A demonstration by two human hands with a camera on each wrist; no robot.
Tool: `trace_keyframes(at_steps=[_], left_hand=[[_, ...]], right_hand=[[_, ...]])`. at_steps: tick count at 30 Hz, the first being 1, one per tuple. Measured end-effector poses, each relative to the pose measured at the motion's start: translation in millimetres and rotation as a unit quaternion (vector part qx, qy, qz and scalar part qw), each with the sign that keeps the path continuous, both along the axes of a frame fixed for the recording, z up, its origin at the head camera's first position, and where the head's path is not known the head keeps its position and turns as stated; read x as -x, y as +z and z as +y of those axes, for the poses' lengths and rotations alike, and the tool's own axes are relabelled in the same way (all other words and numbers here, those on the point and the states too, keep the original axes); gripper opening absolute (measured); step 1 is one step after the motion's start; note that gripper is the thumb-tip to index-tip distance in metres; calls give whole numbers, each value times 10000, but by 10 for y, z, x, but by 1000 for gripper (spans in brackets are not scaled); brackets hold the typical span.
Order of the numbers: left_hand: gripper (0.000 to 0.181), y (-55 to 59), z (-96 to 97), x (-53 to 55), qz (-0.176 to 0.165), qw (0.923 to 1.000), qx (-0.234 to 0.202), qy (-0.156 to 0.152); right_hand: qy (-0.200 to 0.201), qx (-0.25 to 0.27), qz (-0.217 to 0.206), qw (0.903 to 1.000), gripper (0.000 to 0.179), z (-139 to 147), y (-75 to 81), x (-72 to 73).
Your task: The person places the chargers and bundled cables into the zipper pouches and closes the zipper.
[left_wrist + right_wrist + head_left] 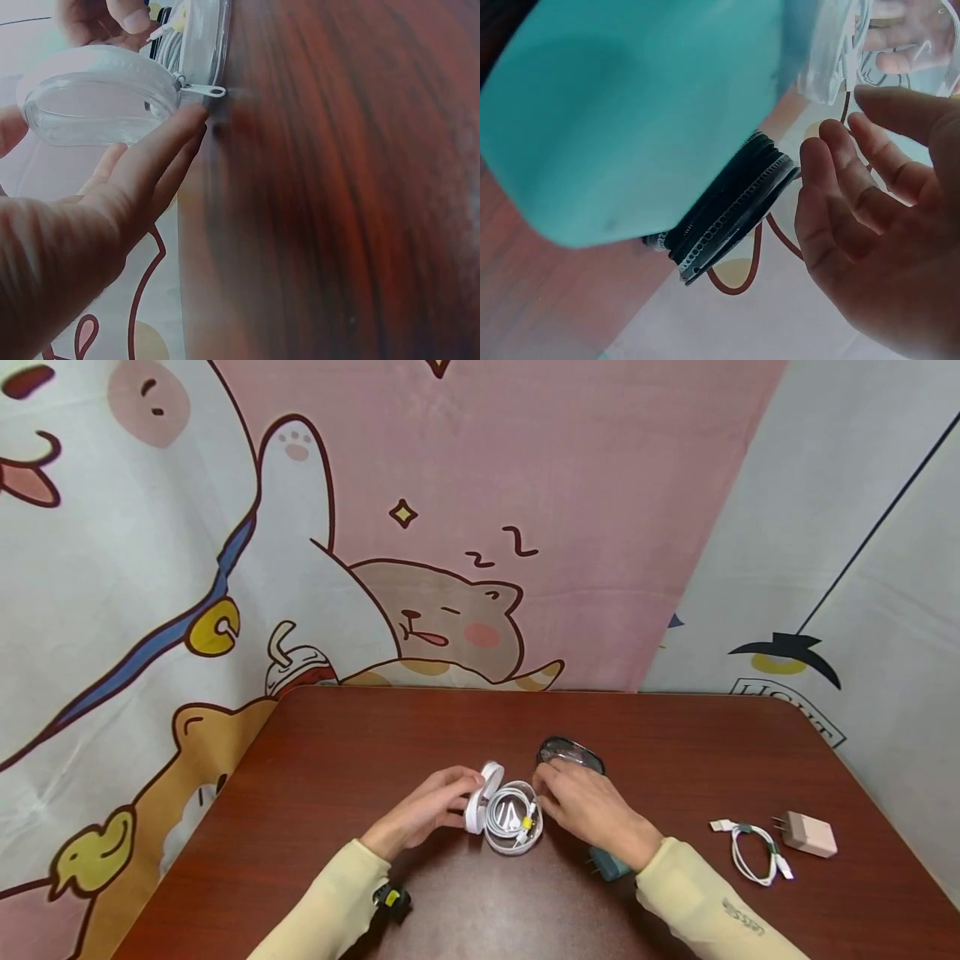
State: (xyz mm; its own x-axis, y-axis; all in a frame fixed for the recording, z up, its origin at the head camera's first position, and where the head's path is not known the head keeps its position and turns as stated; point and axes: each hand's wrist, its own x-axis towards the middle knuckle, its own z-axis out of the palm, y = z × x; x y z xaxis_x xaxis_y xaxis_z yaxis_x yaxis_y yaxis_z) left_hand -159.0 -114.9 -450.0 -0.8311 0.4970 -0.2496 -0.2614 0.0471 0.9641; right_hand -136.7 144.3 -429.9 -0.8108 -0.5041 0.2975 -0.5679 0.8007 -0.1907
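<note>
A small round clear case (513, 850) with white zip edging stands unfolded on the table, its lid tilted up at the left. My left hand (435, 806) grips that lid, the thumb on one side and straight fingers along the other; the zip pull (214, 91) sticks out beside the fingertips. Inside the other half lies a coiled white cable (501, 828) with a yellow tie. Just right of the case hovers my right hand (588, 802), its fingers loosely bent and holding nothing in the right wrist view. The thumb tip is close to the case; whether it touches I cannot tell.
Behind my right hand lies a black zip case (572, 752) with a see-through top. A teal plug charger (611, 864) sits under the right wrist. Further right are a tied white cable (753, 853) and a pale pink plug charger (810, 833). A cartoon cloth hangs behind the table.
</note>
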Motion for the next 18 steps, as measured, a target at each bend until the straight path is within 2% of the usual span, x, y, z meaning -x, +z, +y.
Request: trace_keyframes(at_steps=[7, 11, 18], left_hand=[[45, -4, 29, -7, -24, 10000, -12, -47], [47, -2, 34, -11, -6, 10000, 44, -51], [47, 10, 14, -17, 19, 9999, 151, 14]], right_hand=[[-134, -75, -72, 9999, 9, 71, -7, -24], [-441, 12, -222, 9988, 7, 224, 68, -84], [-1056, -70, -525, 9930, 24, 547, 165, -332]])
